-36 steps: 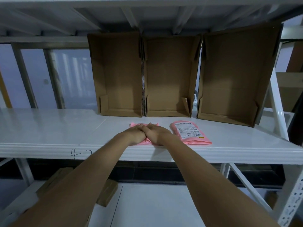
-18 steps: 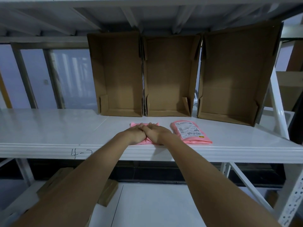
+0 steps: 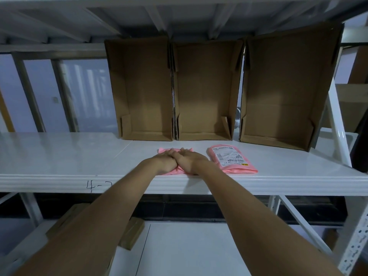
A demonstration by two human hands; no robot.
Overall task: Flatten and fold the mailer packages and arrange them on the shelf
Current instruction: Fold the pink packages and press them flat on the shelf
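A pink mailer [image 3: 162, 150] lies flat on the white shelf [image 3: 79, 156] near its front edge, mostly hidden under both hands. My left hand [image 3: 165, 160] and my right hand [image 3: 189, 159] press down on it side by side, fingers straight, thumbs touching. A second pink mailer [image 3: 232, 159], folded with its white shipping label up, lies just right of my right hand.
Three open brown cardboard boxes [image 3: 205, 92] stand on their sides at the back of the shelf. A white upright post [image 3: 338, 124] rises at the right. Below, a lower shelf board [image 3: 189, 250] carries flat brown cardboard [image 3: 131, 232] at the left.
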